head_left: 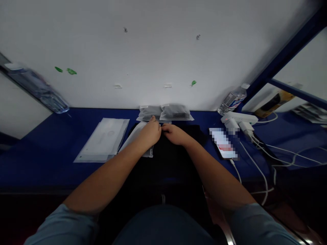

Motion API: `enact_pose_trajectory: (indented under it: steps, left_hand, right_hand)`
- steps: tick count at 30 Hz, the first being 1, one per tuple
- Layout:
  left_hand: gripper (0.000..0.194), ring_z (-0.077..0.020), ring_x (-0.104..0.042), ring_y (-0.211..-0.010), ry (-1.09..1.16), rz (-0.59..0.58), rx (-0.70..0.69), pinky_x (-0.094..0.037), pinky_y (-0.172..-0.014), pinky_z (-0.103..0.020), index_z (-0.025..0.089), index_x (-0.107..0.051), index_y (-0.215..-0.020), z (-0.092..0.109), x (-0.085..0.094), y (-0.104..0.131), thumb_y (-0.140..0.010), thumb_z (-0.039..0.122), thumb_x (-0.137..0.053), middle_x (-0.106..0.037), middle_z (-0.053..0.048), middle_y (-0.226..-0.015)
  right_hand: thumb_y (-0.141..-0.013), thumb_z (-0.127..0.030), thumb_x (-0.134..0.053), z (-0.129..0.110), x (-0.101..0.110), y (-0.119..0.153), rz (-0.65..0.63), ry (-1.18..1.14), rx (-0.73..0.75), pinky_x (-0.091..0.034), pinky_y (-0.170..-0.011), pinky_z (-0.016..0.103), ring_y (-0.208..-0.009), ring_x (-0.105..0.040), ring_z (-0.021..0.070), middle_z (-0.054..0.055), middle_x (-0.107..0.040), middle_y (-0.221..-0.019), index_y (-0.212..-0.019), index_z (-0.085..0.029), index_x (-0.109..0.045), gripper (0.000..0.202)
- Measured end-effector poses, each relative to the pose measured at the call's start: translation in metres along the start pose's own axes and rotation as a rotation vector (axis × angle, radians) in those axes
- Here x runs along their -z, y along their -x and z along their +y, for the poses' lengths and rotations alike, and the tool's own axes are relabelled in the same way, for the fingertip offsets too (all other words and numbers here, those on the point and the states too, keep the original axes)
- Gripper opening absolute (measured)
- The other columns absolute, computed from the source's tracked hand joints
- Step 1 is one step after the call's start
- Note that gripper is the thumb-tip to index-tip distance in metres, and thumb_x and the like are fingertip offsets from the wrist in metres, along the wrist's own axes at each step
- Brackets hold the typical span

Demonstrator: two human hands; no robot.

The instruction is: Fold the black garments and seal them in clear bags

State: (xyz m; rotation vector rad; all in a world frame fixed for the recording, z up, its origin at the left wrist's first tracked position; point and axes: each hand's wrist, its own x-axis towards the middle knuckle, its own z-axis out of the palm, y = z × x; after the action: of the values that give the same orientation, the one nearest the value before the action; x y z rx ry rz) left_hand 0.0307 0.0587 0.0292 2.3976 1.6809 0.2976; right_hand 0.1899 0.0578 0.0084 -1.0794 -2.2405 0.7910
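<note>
A dark black cloth (176, 149) lies spread on the blue desk in front of me and hangs toward my lap. At its far edge my right hand (175, 133) is closed, with finger and thumb pinching the cloth. Almost touching it, my left hand (152, 132) is bent over with its fingers drawn together; what they grip is hidden. Beneath and beside the left hand lies a frosted plastic bag (133, 137) on the cloth, its printed corner showing below the wrist. Just beyond my fingers, two filled frosted bags, a left bag (149, 111) and a right bag (176, 112), rest against the wall.
Flat frosted bags (103, 139) are stacked on the desk (51, 143) at left. A phone (223, 143) with a cable lies at right, near a power strip (240, 118) and a water bottle (233, 98). Another large bottle (38, 86) stands far left.
</note>
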Motion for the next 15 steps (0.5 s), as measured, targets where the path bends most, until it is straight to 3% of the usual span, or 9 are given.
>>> enact_pose_trajectory:
  steps: [4, 7, 11, 15]
  left_hand:
    - [0.047, -0.0246, -0.048, -0.144, 0.042, -0.007, 0.048, -0.041, -0.115, -0.033, 0.006, -0.054, -0.142, 0.003, 0.002, -0.001, -0.100, 0.015, -0.037, -0.045, -0.021, -0.156]
    - [0.050, -0.0245, -0.042, -0.148, 0.058, -0.017, 0.053, -0.038, -0.117, -0.033, 0.006, -0.050, -0.146, 0.004, 0.006, 0.002, -0.098, 0.015, -0.037, -0.039, -0.020, -0.161]
    - [0.057, -0.0294, -0.038, -0.150, 0.058, -0.163, 0.028, -0.041, -0.116, -0.037, 0.008, -0.046, -0.150, -0.004, 0.012, 0.017, -0.096, 0.024, -0.044, -0.025, -0.020, -0.167]
    - [0.061, -0.0284, -0.038, -0.150, 0.068, -0.169, -0.053, -0.039, -0.119, -0.040, 0.010, -0.038, -0.156, -0.015, 0.012, 0.034, -0.096, 0.020, -0.042, -0.035, -0.018, -0.163]
  right_hand:
    - [-0.086, 0.003, -0.046, 0.001, -0.004, -0.001, 0.028, 0.053, -0.016, -0.048, -0.101, 0.036, -0.105, -0.066, 0.0201, 0.008, -0.074, -0.110, -0.107, -0.017, -0.075, 0.041]
    - [-0.086, 0.002, -0.045, -0.001, -0.002, 0.001, 0.056, 0.099, -0.040, -0.047, -0.102, 0.036, -0.108, -0.065, 0.0205, 0.008, -0.073, -0.113, -0.113, -0.018, -0.073, 0.044]
    - [-0.092, -0.008, -0.052, -0.002, 0.002, 0.005, 0.063, 0.093, -0.109, -0.047, -0.099, 0.036, -0.104, -0.067, 0.0217, 0.008, -0.075, -0.110, -0.105, -0.019, -0.074, 0.028]
    - [-0.087, -0.017, -0.065, 0.000, 0.000, 0.005, 0.235, -0.003, -0.309, -0.048, -0.090, 0.033, -0.095, -0.067, 0.0198, 0.005, -0.074, -0.100, -0.097, -0.020, -0.068, 0.011]
